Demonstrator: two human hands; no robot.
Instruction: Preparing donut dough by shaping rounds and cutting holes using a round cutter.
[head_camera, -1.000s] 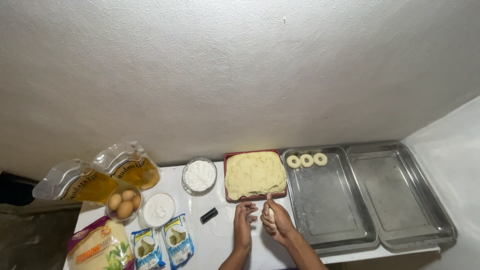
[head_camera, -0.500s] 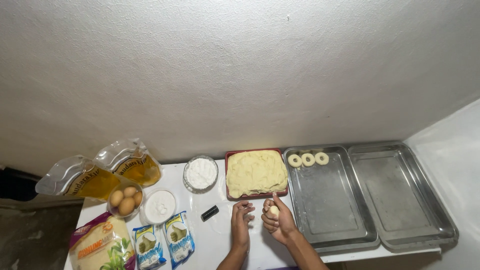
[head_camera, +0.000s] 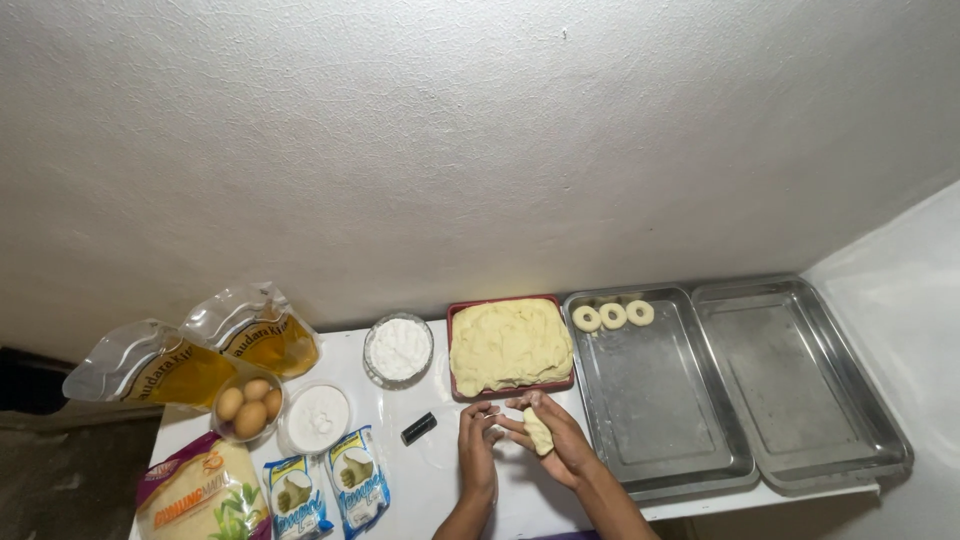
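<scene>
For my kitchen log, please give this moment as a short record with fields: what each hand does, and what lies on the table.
left hand: open, fingertips touching the dough piece
right hand: cupped, holding the dough piece
dough tray: red, filled with pale dough, just beyond the hands
near metal tray: three dough rings at its far edge
far metal tray: nothing in it
left of table: two oil pouches, bowl of eggs, bowl of white powder

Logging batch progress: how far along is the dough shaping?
Done: three dough rings sit in the near metal tray. In hand: right hand holds a dough piece, left hand touching it. Left: the red dish of dough is nearly full; the second tray holds nothing.
</scene>
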